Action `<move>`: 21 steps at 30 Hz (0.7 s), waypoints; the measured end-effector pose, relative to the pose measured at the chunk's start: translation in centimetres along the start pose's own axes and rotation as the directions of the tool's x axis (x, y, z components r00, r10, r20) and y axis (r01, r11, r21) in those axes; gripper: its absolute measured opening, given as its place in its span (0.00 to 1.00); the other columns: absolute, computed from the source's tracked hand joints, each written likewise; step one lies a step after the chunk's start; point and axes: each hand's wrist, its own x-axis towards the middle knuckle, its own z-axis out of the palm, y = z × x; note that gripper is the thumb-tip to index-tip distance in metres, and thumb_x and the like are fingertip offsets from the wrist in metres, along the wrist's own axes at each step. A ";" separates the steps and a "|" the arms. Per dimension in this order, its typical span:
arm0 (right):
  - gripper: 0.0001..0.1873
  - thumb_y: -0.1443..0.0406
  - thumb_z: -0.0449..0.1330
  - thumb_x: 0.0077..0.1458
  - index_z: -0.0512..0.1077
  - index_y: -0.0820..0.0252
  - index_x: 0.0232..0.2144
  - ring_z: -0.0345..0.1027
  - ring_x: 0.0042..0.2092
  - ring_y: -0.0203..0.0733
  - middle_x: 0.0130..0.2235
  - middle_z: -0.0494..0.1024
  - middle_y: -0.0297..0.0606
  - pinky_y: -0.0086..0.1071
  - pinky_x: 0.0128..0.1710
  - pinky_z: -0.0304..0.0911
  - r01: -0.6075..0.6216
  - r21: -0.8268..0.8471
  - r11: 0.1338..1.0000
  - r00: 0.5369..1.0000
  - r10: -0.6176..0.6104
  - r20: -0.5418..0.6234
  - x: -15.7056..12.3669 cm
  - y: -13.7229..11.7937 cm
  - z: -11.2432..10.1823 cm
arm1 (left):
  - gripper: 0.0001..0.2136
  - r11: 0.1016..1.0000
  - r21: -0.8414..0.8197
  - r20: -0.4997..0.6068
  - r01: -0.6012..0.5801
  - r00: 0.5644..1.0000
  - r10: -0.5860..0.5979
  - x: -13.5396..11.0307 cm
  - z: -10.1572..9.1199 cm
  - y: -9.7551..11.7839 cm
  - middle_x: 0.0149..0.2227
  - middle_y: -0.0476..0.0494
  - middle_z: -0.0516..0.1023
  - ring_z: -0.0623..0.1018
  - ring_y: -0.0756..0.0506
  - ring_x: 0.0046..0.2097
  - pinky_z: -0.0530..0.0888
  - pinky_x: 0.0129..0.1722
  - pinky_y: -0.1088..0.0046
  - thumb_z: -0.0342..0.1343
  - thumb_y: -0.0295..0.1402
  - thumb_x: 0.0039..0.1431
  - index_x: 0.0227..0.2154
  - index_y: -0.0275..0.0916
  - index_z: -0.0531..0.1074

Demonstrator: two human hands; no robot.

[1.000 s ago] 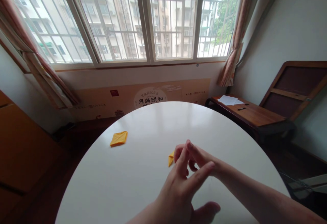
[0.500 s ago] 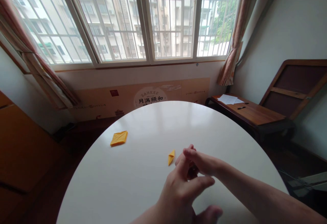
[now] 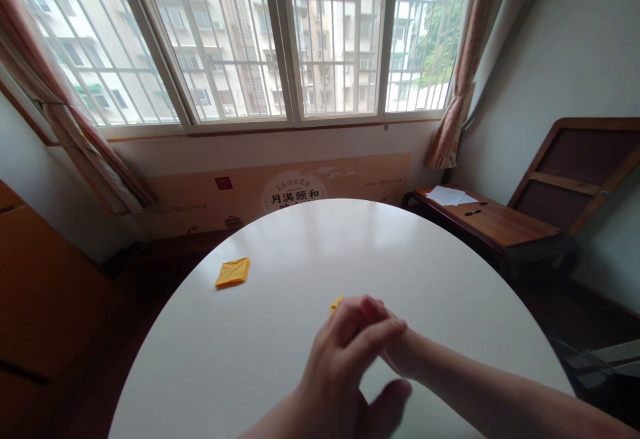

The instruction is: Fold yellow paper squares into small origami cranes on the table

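My left hand (image 3: 343, 352) reaches up from the bottom over the white round table (image 3: 210, 352). Its fingers bend across my right hand (image 3: 400, 345), while the thumb sticks out apart. From the right side my right hand meets the left one; most of its fingers are hidden behind the left hand. No object shows between the two. Just beyond my left knuckles, the tip of a small folded yellow piece (image 3: 337, 303) peeks out, the rest covered. Farther left on the table lies a flat folded yellow square (image 3: 233, 273), apart from both hands.
Behind the table, a printed cardboard panel (image 3: 240, 189) leans below the barred window (image 3: 330, 52). At right stands a low wooden table (image 3: 510, 225) with white papers (image 3: 447, 195) and a wooden folding frame (image 3: 585, 165). Curtains (image 3: 453, 119) hang by the window.
My left hand has shifted slightly left, its fingers coming down over my right hand and covering most of the small yellow piece. The yellow square stays in place.
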 end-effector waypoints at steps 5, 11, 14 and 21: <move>0.26 0.44 0.56 0.61 0.75 0.61 0.34 0.69 0.35 0.42 0.33 0.74 0.40 0.36 0.38 0.67 0.184 0.104 0.977 0.978 -0.172 -0.120 0.0 -2.2 0.1 | 0.11 0.966 -0.124 -0.376 0.227 0.890 -0.258 1.3 -2.3 -1.6 0.50 0.39 0.71 0.72 0.40 0.52 0.71 0.52 0.60 0.49 0.37 0.69 0.50 0.43 0.68; 0.27 0.52 0.59 0.63 0.67 0.45 0.62 0.72 0.49 0.48 0.67 0.60 0.48 0.32 0.32 0.70 0.281 -0.011 0.960 0.956 -0.279 0.094 -1.4 -3.3 0.3 | 0.24 0.708 -0.516 -0.031 0.482 0.815 -0.578 1.2 -1.7 -3.1 0.31 0.49 0.68 0.70 0.50 0.26 0.68 0.22 0.77 0.54 0.58 0.60 0.43 0.40 0.67; 0.33 0.55 0.64 0.60 0.62 0.46 0.65 0.69 0.55 0.52 0.70 0.53 0.49 0.33 0.37 0.73 0.285 -0.085 0.955 0.945 -0.266 0.189 -2.0 -2.9 0.5 | 0.28 0.533 -0.598 0.258 0.598 0.774 -0.579 0.5 -1.2 -3.0 0.37 0.46 0.70 0.72 0.51 0.25 0.65 0.18 0.79 0.59 0.59 0.54 0.47 0.41 0.67; 0.36 0.58 0.68 0.54 0.65 0.47 0.63 0.78 0.40 0.43 0.70 0.53 0.49 0.32 0.35 0.75 0.321 -0.099 0.942 0.912 -0.280 0.299 -1.9 -2.3 0.6 | 0.25 0.521 -0.703 0.185 0.484 0.832 -0.523 0.5 -0.6 -1.9 0.47 0.39 0.76 0.75 0.36 0.52 0.74 0.53 0.58 0.67 0.45 0.52 0.51 0.43 0.71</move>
